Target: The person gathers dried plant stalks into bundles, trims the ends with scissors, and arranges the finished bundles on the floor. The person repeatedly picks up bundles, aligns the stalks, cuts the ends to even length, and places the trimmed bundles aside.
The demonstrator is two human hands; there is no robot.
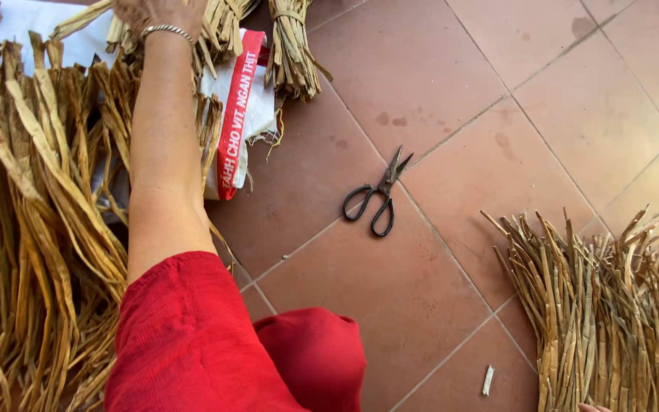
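Reaching with our left hand (158, 14) up to the top edge of the floor (436, 290), we have it resting among the dried straw bundles (223, 30) lying there; the hand is cut off by the frame, so we cannot tell if its fingers are closed on a stalk or just touching. A silver bracelet (165, 30) sits on the wrist, red sleeve (184, 336) lower down. Our right hand (595, 408) shows only as a sliver at the bottom right edge, just beside the fanned straw sheaf (612, 305); its grip we cannot tell either.

A big loose straw pile (32, 214) fills the left edge of the floor, partly on a white sack (253, 99) with a red stripe. Black scissors (375, 200) lie shut near the middle of the tiles, apart from everything. A small white scrap (487, 379) lies near the bottom edge.

Risks, as we judge them: the arm crosses over the loose pile, so dragging it back could snag stalks and scatter them. Dry stalks look brittle, a hard pull may snap them. The scissors sit on the floor between the piles, easy to kneel on or kick. The sack could slide on smooth tile.
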